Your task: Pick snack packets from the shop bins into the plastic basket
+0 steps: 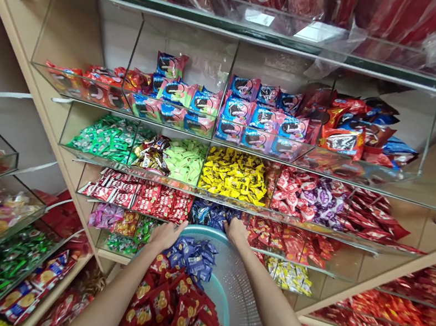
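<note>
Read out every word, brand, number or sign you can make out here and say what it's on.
No text reads clearly enough to quote.
Blue and pink packets: lettering too small and blurred.
Red and white packets: white marks, too blurred.
Yellow sweets: dark print, too small.
Dark blue packets in the basket: pale print, too small.
Red orange-picture packets: any lettering too blurred.

Clear glass packet shelf (pixel 366 186): blue-and-pink square packets (pixel 238 110) stood stacked mid-frame.
Clear glass sweets shelf (pixel 236 204): small yellow-wrapped sweets (pixel 235 174) lay mid-frame, shiny green sachets (pixel 100 136) centre-left.
Clear glass shelf beneath (pixel 317 269): flat red-and-white packets (pixel 163 201) lay left of centre.
</note>
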Available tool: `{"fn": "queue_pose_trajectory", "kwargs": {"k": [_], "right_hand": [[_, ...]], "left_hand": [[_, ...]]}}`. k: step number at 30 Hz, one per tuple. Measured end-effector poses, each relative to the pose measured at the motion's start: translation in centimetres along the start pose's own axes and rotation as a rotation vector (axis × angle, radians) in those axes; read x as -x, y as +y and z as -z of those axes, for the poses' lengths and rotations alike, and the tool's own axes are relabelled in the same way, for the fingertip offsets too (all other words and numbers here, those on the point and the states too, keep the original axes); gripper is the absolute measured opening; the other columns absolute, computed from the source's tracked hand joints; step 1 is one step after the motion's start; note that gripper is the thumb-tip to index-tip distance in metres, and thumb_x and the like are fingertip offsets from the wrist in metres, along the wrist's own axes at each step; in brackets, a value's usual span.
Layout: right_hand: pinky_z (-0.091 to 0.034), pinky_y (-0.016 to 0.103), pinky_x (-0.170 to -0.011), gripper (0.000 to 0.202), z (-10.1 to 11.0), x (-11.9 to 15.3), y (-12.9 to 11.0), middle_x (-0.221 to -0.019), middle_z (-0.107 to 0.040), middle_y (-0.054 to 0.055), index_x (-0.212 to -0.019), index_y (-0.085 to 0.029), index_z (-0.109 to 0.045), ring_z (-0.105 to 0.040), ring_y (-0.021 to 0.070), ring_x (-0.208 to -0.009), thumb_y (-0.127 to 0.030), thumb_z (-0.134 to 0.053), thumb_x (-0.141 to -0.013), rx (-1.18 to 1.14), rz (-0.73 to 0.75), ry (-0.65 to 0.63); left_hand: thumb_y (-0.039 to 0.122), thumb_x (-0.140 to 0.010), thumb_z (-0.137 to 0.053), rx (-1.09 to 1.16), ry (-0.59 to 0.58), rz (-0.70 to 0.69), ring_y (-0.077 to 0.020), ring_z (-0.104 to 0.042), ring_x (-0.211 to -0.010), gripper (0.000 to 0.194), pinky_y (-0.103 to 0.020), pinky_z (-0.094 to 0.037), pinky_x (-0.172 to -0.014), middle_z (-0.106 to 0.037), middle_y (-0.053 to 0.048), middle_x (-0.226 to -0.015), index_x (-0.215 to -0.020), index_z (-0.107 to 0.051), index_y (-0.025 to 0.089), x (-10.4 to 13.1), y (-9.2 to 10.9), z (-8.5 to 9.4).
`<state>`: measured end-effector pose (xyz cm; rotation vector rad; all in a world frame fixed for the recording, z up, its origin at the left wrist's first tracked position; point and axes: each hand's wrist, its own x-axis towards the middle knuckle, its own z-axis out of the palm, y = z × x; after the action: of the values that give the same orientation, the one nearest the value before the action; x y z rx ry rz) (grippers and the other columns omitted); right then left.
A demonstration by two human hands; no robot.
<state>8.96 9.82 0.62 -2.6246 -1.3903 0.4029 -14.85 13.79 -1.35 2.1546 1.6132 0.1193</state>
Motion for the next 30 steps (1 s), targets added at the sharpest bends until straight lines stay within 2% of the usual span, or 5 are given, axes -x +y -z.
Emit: {"fn": "queue_pose_trajectory", "kwargs": {"k": [9,16,20,25,30], "right_hand": [[-0.037,0.021,-0.058,0.018,-0.8,-0.5,0.5,-0.078,-0.063,0.008,-0.074,-0.017,-0.059,-0.058,0.0155,-0.072,-0.029,-0.045,-0.074,-0.198,0.056,0.123],[-0.031,0.020,-0.049,0.028,0.6,3.6,0.1,-0.054,-0.052,0.000,-0.072,-0.017,-0.054,-0.043,0.0096,-0.049,-0.042,-0.043,-0.076,-0.671,0.332,0.308],[-0.024,0.019,-0.039,0.034,1.0,6.3,0.5,-0.047,-0.043,-0.005,-0.068,-0.016,-0.051,-0.032,0.0059,-0.040,-0.050,-0.050,-0.069,-0.972,0.365,-0.024],[-0.012,0.018,-0.033,0.037,0.0,7.8,2.3,-0.039,-0.034,-0.009,-0.055,-0.017,-0.041,-0.020,0.0026,-0.032,-0.050,-0.057,-0.064,-1.031,0.222,-0.528],[-0.009,0.018,-0.032,0.036,-2.1,7.7,2.8,-0.039,-0.036,-0.010,-0.053,-0.017,-0.041,-0.019,0.0016,-0.031,-0.045,-0.061,-0.060,-1.043,0.133,-0.676]], "left_hand": [[0.073,-0.066,-0.001,-0.002,-0.012,0.001,-0.0283,-0.057,-0.077,0.085,-0.039,-0.040,-0.067,-0.062,-0.014,-0.084,-0.080,-0.062,0.016,0.1,0.1,0.4],[0.074,-0.066,-0.002,-0.007,-0.015,0.017,-0.0286,-0.057,-0.077,0.086,-0.039,-0.040,-0.067,-0.062,-0.015,-0.083,-0.080,-0.062,0.014,0.1,0.3,0.4],[0.074,-0.065,-0.004,0.001,-0.022,0.019,-0.0294,-0.057,-0.079,0.085,-0.040,-0.040,-0.069,-0.062,-0.015,-0.085,-0.082,-0.062,0.015,0.1,0.3,0.5],[0.074,-0.066,-0.004,0.008,-0.014,0.000,-0.0288,-0.057,-0.078,0.083,-0.040,-0.040,-0.068,-0.062,-0.014,-0.084,-0.080,-0.061,0.016,0.1,0.2,0.4],[0.073,-0.067,-0.004,-0.001,-0.012,-0.009,-0.0289,-0.057,-0.079,0.082,-0.040,-0.040,-0.069,-0.062,-0.014,-0.085,-0.079,-0.061,0.016,0.2,0.2,0.4]]}}
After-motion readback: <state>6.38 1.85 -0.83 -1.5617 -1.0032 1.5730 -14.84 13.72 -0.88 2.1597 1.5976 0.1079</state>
